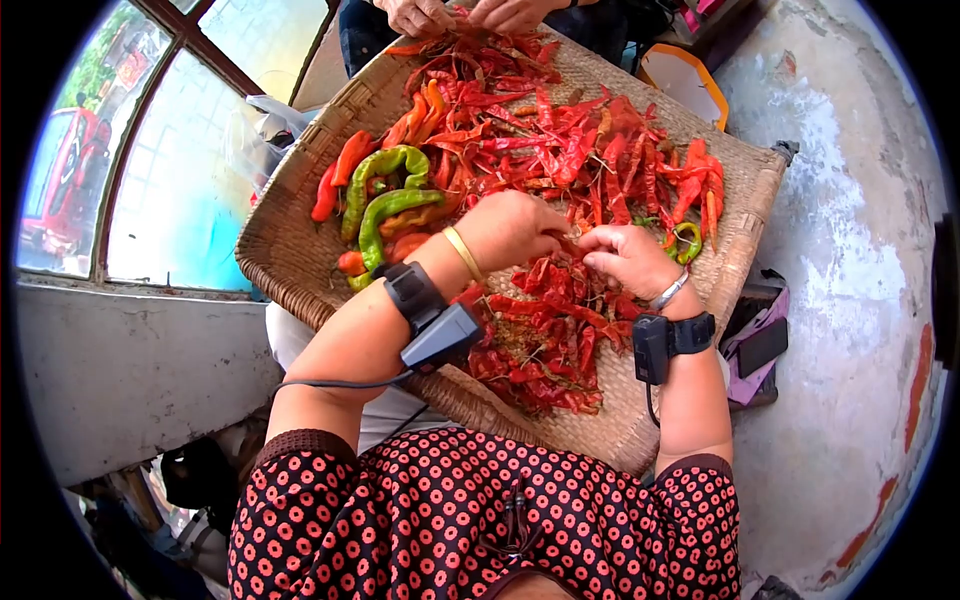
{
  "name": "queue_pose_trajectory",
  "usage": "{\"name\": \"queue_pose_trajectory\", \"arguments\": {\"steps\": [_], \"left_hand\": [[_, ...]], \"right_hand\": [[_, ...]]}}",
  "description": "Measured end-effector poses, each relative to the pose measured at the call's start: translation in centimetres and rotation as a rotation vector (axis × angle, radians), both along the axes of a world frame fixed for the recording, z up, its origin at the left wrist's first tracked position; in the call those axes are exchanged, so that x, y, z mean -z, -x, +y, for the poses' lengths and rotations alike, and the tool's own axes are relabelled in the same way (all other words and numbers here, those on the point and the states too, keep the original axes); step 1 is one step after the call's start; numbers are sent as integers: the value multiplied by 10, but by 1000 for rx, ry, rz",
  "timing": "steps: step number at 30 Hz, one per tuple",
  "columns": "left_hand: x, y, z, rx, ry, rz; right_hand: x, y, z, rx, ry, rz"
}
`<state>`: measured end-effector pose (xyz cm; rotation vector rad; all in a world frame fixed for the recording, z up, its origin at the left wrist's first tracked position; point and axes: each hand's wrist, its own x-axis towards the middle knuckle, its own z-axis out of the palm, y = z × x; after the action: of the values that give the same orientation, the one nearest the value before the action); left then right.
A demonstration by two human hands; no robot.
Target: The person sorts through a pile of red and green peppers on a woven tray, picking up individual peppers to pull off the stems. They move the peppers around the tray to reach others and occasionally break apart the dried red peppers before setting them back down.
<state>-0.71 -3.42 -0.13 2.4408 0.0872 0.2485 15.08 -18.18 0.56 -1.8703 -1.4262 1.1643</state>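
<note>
My left hand (pixel 505 237), with a gold bangle at the wrist, is closed over the middle of a woven basket tray (pixel 735 235). Facing it, my right hand (pixel 632 258) has its thumb and fingers pinched together. Between the two sets of fingertips is a red dried chili pepper (pixel 570 244), partly hidden by the fingers. Below the hands lies a pile of dried red chilies (pixel 545 335) with loose seeds. Beyond them spreads a larger heap of red chilies (pixel 560 140). Fresh green peppers (pixel 375 228) lie left of my left hand, and a small curled green pepper (pixel 688 243) is right of my right hand.
Across the tray, another person's hands (pixel 465 14) work at the far edge of the heap. A window (pixel 180 150) and low wall (pixel 150 370) stand at left. A dark phone (pixel 762 347) rests on a purple item at right. An orange-rimmed container (pixel 690 80) stands behind.
</note>
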Motion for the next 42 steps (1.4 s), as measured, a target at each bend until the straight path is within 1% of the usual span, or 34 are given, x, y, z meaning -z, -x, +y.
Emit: {"name": "queue_pose_trajectory", "arguments": {"steps": [2,3,4,6,7,8,9,10,13,14,16,18,19,20,22,23,24,26,27,28,30,31,34,35,37,38,39,40,41,42], "left_hand": [[-1,2,15,-1,34,-7],[-7,5,21,-46,44,-13],[-14,6,26,-125,48,-4],[-11,3,37,-341,182,-313],[-12,3,37,-538,-3,-377],[-14,1,37,-732,-192,-438],[-14,3,36,-776,-197,-353],[-14,4,33,-776,-199,-356],[-5,0,14,-246,-62,-204],[1,-1,7,-70,-31,-154],[3,-4,-7,54,39,10],[13,-6,-5,35,24,58],[12,-4,0,10,13,50],[11,-4,6,-13,1,40],[15,-2,11,-149,-32,-1],[12,-2,13,-186,-48,2],[10,-1,13,-222,-62,12],[17,-2,15,-224,-81,-48],[9,-1,13,-216,-85,-31],[12,-1,13,-203,-83,-4],[13,-1,12,-197,-120,53],[12,-1,12,-205,-101,71],[1,1,18,-229,-97,69],[0,2,20,-309,14,-33],[4,-2,25,-477,242,-275],[6,-3,30,-572,383,-314],[5,-3,36,-630,514,-310],[6,-4,41,-684,648,-303],[31,-9,56,-687,273,-430],[24,-7,50,-681,274,-437]], "right_hand": [[8,-7,-2,46,-132,-41],[2,-8,-1,31,-71,-149],[7,-11,-1,30,-73,-149],[17,-14,-2,-36,-150,-430],[16,-12,-2,-36,-152,-429],[15,-8,-1,-7,-131,-309],[12,-4,1,21,-111,-190],[12,-1,2,21,-113,-192],[19,3,5,-46,-305,-238],[17,6,5,-16,-237,-130],[20,7,7,-19,-195,-129],[6,12,9,47,-55,-39],[9,12,10,72,-221,-50],[7,11,13,120,-386,-209],[5,8,20,308,-529,-550],[5,3,26,304,-614,-752],[4,1,31,308,-619,-806],[1,-2,39,284,-614,-921],[9,-7,43,274,-598,-950],[14,-10,48,273,-602,-992],[17,-12,54,231,-448,-1003],[21,-13,60,193,-422,-1060],[18,-9,66,124,-167,-896],[15,-6,63,141,-225,-929],[32,-12,64,131,-281,-964],[40,-14,63,117,-329,-988],[37,-11,59,127,-403,-996],[35,-9,54,89,-421,-964],[32,-6,48,51,-422,-953],[29,-2,42,12,-424,-942]]}}
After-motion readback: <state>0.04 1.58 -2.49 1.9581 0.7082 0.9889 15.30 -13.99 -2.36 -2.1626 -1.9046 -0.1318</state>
